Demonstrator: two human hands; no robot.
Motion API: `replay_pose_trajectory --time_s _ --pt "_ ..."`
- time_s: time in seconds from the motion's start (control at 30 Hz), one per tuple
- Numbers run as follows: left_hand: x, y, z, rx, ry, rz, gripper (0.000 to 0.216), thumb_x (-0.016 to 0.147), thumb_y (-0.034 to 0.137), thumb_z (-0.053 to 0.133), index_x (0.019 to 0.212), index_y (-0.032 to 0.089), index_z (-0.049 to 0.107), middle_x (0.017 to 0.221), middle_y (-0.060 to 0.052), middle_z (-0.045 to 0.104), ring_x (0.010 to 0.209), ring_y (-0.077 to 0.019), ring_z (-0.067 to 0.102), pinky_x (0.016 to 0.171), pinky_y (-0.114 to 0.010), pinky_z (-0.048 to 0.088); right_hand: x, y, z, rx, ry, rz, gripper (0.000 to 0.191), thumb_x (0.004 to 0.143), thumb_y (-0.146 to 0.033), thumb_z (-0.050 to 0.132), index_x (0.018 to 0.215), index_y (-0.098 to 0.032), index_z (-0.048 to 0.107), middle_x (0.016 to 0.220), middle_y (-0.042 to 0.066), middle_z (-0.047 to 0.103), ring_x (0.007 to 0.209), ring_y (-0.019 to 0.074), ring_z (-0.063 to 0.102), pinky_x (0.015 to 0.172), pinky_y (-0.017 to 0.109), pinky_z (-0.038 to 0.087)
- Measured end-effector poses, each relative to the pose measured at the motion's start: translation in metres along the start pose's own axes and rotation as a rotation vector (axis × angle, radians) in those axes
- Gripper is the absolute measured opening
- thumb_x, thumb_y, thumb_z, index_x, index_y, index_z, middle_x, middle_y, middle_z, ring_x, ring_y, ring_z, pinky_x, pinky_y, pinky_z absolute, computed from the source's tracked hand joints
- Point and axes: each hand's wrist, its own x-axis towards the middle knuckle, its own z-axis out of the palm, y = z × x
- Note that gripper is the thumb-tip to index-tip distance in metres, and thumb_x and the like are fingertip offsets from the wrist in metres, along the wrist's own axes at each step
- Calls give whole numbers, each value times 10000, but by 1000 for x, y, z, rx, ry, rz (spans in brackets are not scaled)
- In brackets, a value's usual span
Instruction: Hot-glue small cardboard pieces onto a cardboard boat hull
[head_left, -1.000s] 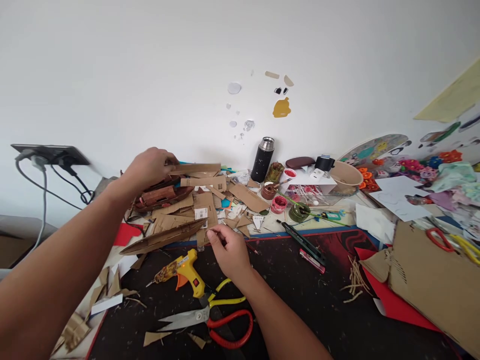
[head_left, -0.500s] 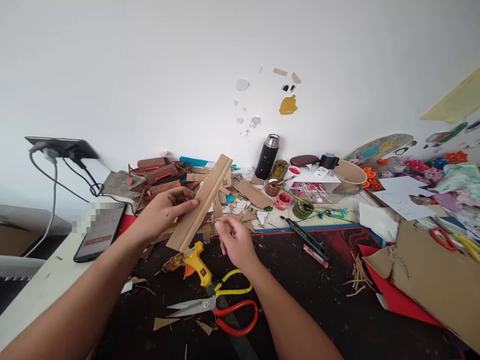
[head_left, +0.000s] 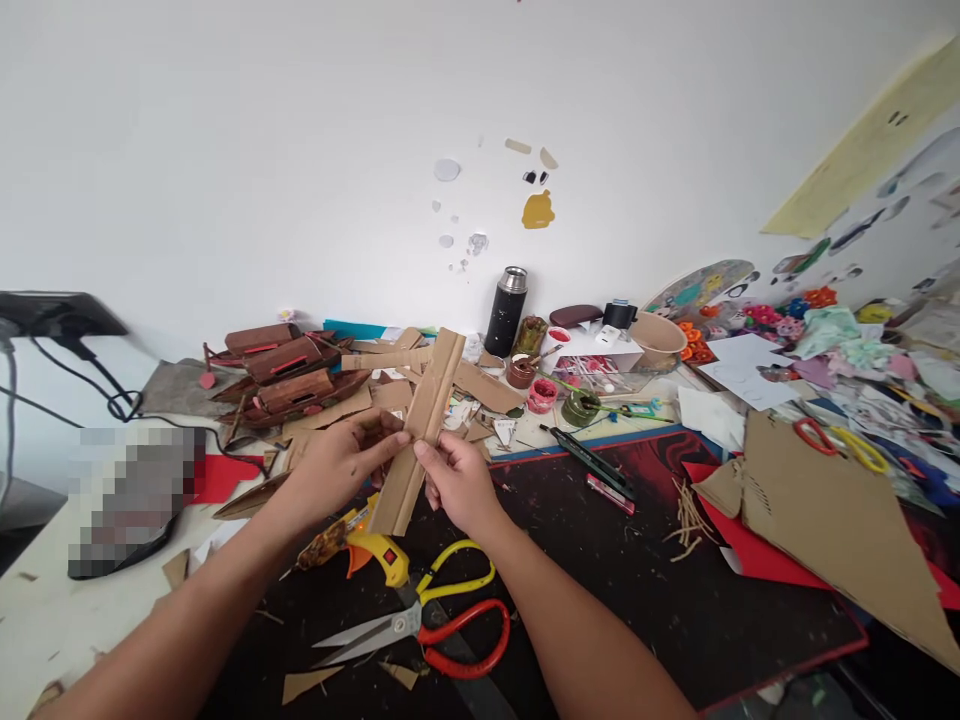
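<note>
Between my hands is a long, creased strip of brown cardboard point(head_left: 435, 385), held tilted above the dark mat. My left hand point(head_left: 346, 458) pinches its left edge with the thumb on top. On the right edge, my right hand point(head_left: 459, 478) grips it between thumb and fingers; the fingers beneath are partly hidden. Below the strip lies a yellow hot glue gun point(head_left: 388, 558), partly covered by it. Nearer to me, a pair of scissors point(head_left: 409, 622) with one yellow and one red handle lies with its blades slightly apart, beside small cardboard scraps point(head_left: 309, 684).
Brown model boats point(head_left: 289, 365) and cardboard offcuts crowd the back left. A black flask point(head_left: 506, 312), paint jars point(head_left: 541, 396) and a green cutter point(head_left: 589, 462) are farther right. A large cardboard sheet point(head_left: 817, 500) lies at right; a phone point(head_left: 135, 510) at left.
My right hand has come onto the strip and now grips its right edge. The strip has turned more upright and shifted slightly right. The view has swung to the right.
</note>
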Motion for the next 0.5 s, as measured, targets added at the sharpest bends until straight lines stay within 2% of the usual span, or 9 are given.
replay_pose_trajectory --time_s 0.07,0.23,0.4,0.5 --pt "1 -2 -5 -9 1 -8 593 847 813 692 803 223 649 637 22 628 568 -169 567 558 -285 468 1 -2 -1 -8 30 3 507 889 -707 736 833 -224 596 526 -117 452 344 80 424 327 201 338" --pt "2 -4 -17 54 127 7 615 867 802 678 672 232 560 591 21 574 563 -153 500 555 -276 408 3 -4 -3 23 103 -7 511 882 -709 739 910 -204 665 495 -128 427 329 80 375 311 207 317" --pt "1 -5 -12 102 77 -9 681 888 875 545 636 244 501 525 41 461 501 -141 394 496 -279 323 2 -4 -2 32 107 -30 507 882 -708 744 822 -218 623 478 -119 430 327 79 373 310 208 290" --pt "0 -8 -9 129 54 -1 687 900 877 535 656 235 529 561 21 527 527 -152 452 521 -277 373 0 -5 0 36 106 -39 495 888 -697 740 824 -219 628 487 -116 432 330 81 376 312 213 299"
